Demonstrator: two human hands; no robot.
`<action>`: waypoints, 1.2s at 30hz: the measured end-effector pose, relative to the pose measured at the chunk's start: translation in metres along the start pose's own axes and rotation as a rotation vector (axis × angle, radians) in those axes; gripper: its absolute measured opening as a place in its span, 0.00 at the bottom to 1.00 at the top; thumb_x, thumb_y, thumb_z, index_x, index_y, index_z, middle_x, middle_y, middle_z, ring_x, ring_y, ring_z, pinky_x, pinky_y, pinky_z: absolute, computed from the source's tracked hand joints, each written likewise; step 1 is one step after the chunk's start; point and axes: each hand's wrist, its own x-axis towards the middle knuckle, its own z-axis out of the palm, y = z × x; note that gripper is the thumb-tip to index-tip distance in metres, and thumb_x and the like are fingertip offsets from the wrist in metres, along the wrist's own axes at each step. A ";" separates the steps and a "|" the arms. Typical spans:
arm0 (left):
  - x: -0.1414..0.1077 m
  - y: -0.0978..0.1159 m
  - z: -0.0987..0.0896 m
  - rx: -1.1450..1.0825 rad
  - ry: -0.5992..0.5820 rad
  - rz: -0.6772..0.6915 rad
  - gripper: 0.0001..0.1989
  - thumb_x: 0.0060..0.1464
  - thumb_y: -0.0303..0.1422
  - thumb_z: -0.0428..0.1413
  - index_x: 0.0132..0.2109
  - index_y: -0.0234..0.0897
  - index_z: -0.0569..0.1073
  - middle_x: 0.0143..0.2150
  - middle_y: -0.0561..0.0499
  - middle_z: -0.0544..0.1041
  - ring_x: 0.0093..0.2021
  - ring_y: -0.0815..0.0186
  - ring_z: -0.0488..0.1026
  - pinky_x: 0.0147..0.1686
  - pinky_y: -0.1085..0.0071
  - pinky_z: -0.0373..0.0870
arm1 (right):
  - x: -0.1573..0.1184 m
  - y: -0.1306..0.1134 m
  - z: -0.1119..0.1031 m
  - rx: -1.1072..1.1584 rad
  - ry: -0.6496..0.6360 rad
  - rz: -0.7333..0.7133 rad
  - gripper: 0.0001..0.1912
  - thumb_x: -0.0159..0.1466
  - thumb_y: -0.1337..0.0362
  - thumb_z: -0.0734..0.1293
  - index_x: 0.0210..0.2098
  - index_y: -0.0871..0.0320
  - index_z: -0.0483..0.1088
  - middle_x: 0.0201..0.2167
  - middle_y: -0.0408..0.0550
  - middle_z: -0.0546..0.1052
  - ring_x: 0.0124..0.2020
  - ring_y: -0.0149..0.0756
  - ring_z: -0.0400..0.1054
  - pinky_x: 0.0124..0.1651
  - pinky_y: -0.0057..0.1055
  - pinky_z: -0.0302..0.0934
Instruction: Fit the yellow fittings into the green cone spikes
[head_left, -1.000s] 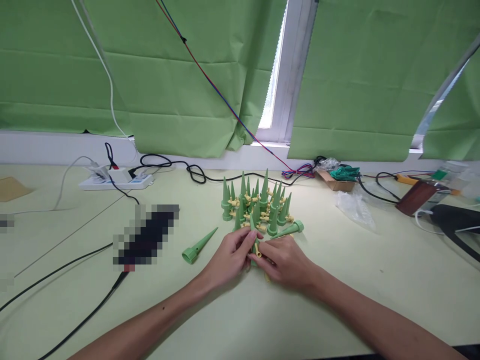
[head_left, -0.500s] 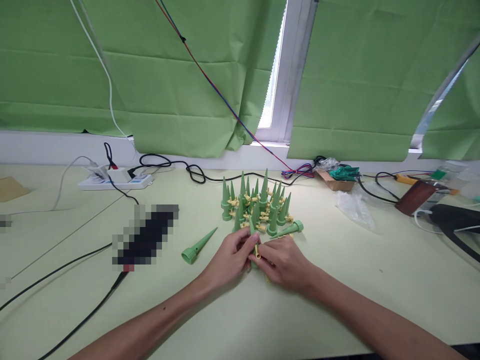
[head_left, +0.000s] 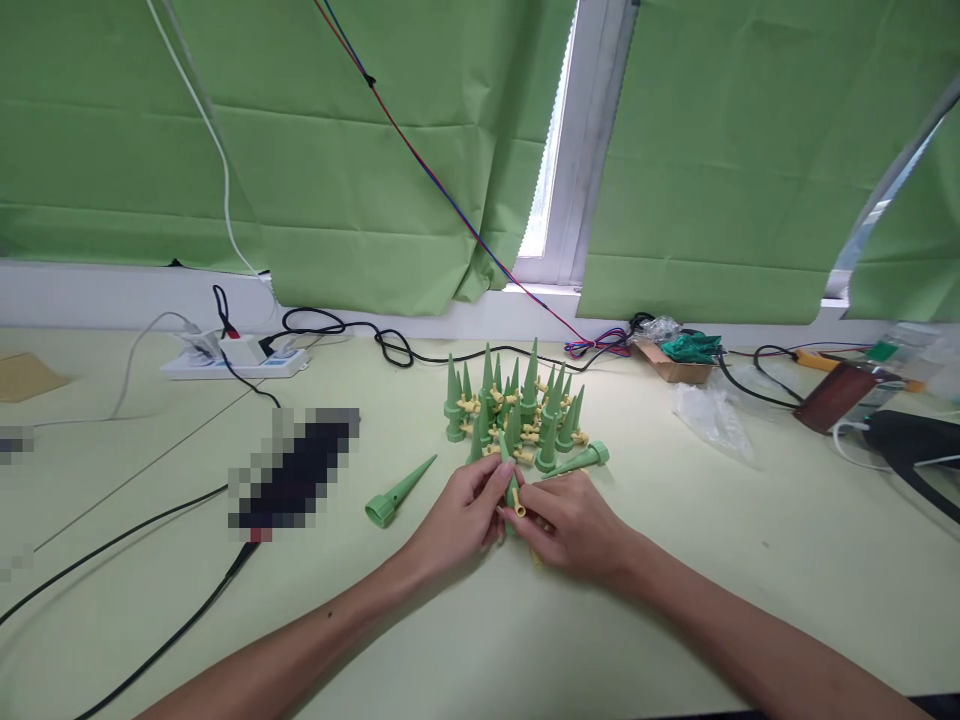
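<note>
My left hand [head_left: 461,515] is closed round a green plastic watering spike [head_left: 505,452], its tip pointing up and away from me. A small yellow valve [head_left: 519,508] sits at the side of this spike, its open tube end towards me. My right hand [head_left: 574,525] pinches the valve, and its fingertips hide most of it. Just beyond my hands several green spikes [head_left: 529,385] with yellow valves stand upright in a cluster. One loose spike [head_left: 386,508] lies left of my left hand; another [head_left: 589,458] lies behind my right hand.
A power strip [head_left: 232,362] with plugs and black cables lies at the back left. Nearer is a blurred dark object [head_left: 296,475] on a cable. At the right are a small cardboard box [head_left: 679,368], a clear plastic bag [head_left: 712,420] and a brown bottle [head_left: 840,395].
The yellow valve's tube end has shifted slightly at my right fingertips. Both hands keep their hold in nearly the same place, and the whole view has moved a little.
</note>
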 end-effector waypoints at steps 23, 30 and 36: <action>-0.007 0.001 -0.012 0.647 0.138 0.056 0.09 0.61 0.39 0.50 0.44 0.41 0.60 0.18 0.62 0.62 0.18 0.69 0.58 0.21 0.74 0.52 | 0.001 0.027 -0.016 0.232 0.009 0.318 0.24 0.72 0.59 0.53 0.20 0.58 0.58 0.16 0.37 0.55 0.18 0.26 0.50 0.25 0.26 0.46; -0.002 -0.003 -0.017 0.667 0.139 0.095 0.05 0.58 0.35 0.51 0.37 0.40 0.63 0.19 0.60 0.62 0.19 0.69 0.57 0.22 0.73 0.49 | 0.001 0.026 -0.015 0.230 -0.006 0.327 0.24 0.72 0.58 0.54 0.20 0.58 0.58 0.15 0.37 0.56 0.18 0.26 0.51 0.25 0.27 0.46; 0.000 -0.005 -0.020 0.639 0.138 0.119 0.04 0.57 0.34 0.52 0.34 0.39 0.66 0.19 0.59 0.64 0.18 0.69 0.57 0.21 0.72 0.49 | 0.001 0.027 -0.013 0.215 -0.035 0.328 0.25 0.72 0.58 0.54 0.19 0.57 0.55 0.16 0.37 0.55 0.18 0.26 0.50 0.24 0.27 0.45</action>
